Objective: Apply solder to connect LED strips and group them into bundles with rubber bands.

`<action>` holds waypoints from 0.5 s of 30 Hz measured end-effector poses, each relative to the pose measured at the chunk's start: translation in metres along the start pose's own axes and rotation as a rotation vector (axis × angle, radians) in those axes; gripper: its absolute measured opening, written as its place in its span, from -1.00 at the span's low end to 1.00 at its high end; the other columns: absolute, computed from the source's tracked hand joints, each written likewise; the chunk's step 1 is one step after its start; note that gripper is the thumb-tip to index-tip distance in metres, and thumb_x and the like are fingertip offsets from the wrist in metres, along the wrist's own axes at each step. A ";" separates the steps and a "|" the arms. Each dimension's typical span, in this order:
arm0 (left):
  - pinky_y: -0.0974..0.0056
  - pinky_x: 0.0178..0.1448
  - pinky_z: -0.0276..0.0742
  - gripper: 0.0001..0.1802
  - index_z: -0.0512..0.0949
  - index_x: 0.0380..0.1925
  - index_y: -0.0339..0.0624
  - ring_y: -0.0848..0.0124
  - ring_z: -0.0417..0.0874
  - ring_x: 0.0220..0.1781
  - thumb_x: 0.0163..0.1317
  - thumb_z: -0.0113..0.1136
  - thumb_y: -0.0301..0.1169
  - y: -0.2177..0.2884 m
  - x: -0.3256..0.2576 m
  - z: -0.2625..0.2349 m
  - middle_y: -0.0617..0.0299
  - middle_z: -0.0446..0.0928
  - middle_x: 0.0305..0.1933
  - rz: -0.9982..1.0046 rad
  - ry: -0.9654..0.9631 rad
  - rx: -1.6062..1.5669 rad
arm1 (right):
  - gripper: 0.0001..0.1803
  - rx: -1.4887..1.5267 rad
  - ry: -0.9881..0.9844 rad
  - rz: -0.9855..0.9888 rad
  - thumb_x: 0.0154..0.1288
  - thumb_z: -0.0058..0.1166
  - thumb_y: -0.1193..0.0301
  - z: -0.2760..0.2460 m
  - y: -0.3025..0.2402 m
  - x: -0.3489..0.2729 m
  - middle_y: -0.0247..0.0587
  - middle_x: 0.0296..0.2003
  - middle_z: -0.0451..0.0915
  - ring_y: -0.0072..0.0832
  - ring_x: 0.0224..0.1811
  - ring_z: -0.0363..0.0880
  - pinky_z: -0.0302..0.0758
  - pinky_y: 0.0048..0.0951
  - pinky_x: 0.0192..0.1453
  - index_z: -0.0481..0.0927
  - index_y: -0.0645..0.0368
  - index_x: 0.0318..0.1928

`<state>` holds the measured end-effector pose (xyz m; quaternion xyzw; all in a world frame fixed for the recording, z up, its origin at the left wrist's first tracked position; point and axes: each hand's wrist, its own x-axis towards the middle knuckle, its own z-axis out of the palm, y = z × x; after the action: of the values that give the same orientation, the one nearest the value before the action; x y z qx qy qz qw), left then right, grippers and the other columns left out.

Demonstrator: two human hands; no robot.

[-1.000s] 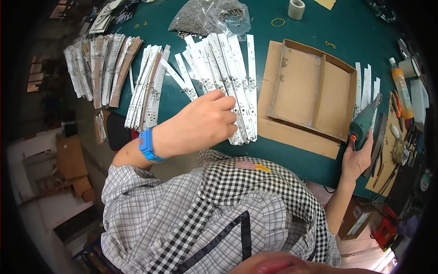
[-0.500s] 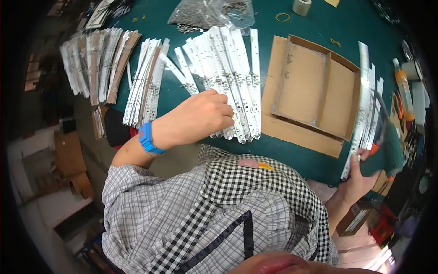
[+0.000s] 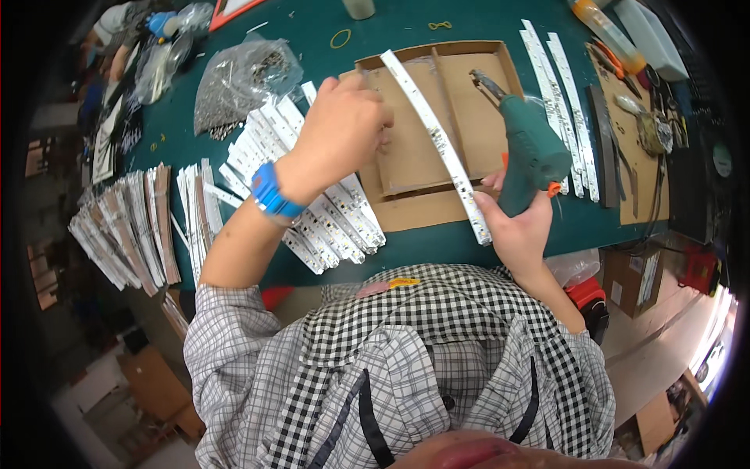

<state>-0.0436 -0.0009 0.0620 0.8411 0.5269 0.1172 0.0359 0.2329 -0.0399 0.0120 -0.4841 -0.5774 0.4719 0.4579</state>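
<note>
My left hand (image 3: 344, 125), with a blue wristband (image 3: 270, 192) on it, hovers with curled fingers over the left half of a shallow cardboard tray (image 3: 406, 160). Whether it holds anything is hidden. It is just left of a long white LED strip (image 3: 437, 141) that arcs across the tray. My right hand (image 3: 517, 228) grips a green power screwdriver (image 3: 533, 148), tip pointing up-left over the tray, and also pinches the strip's near end.
A fan of loose white strips (image 3: 332, 215) lies left of the tray on the green table (image 3: 437, 244). More strips (image 3: 558, 102) lie to the right, stacked ones (image 3: 133, 227) far left. A clear bag of small parts (image 3: 234, 78) sits behind, hand tools (image 3: 648, 125) at right.
My left hand left the strip pile and moved right, over the tray. My right hand came in from the right edge with one strip and the screwdriver.
</note>
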 end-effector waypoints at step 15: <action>0.10 -0.16 0.57 -0.83 0.67 -0.61 -0.14 0.10 0.69 -0.38 -0.24 0.52 -0.43 -0.021 0.050 0.022 0.11 0.64 -0.54 -0.081 -0.398 0.130 | -0.29 0.007 -0.088 0.080 0.04 0.42 0.56 -0.008 0.006 -0.007 -0.10 -0.08 0.67 -0.40 -0.05 0.70 0.60 -0.42 0.06 0.38 0.29 0.22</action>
<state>-0.0360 0.0551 0.0449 0.8264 0.5491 -0.0870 0.0897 0.2422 -0.0457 0.0063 -0.4841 -0.5755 0.5125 0.4144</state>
